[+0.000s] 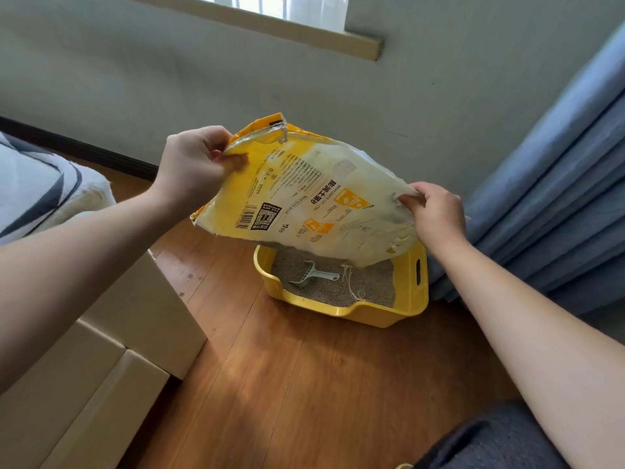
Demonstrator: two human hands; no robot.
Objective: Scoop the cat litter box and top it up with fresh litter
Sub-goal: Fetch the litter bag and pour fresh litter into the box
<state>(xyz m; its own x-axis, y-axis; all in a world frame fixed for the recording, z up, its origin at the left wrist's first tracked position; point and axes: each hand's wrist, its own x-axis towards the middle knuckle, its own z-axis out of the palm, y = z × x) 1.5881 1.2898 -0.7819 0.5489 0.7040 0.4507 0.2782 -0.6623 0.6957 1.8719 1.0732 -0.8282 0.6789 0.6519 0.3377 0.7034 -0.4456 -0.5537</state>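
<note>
Litter bag (314,201), bentonite per its label, held upended over the litter box (411,292). Left hand (191,164) pinches the bag's upper corner at 10 o'clock; right hand (436,214) pinches the edge at 3 o'clock. Both closed tight on the bag, nothing else held.

Bag looks nearly flat and slack, so probably almost empty. Its low open corner hangs over the box's far right part, loose stitching threads (351,286) trailing into the tray. No falling stream can be made out.

Box sits on the wood floor (287,367) at 6 o'clock below the bag, near a blue curtain (558,198). Scoop (311,274) lies on the litter (368,286) at the box's left.

Risks, as judged: fresh litter may bury the scoop; a shake with the mouth off-centre could spill granules over the right wall onto floor or curtain; threads may drop in.

Materials: woven-plastic bag, yellow and cream, crinkled and dusty. Box rigid glossy yellow plastic, rounded rim, slot handle. Litter fine grey-beige granules. Scoop pale slotted plastic.
</note>
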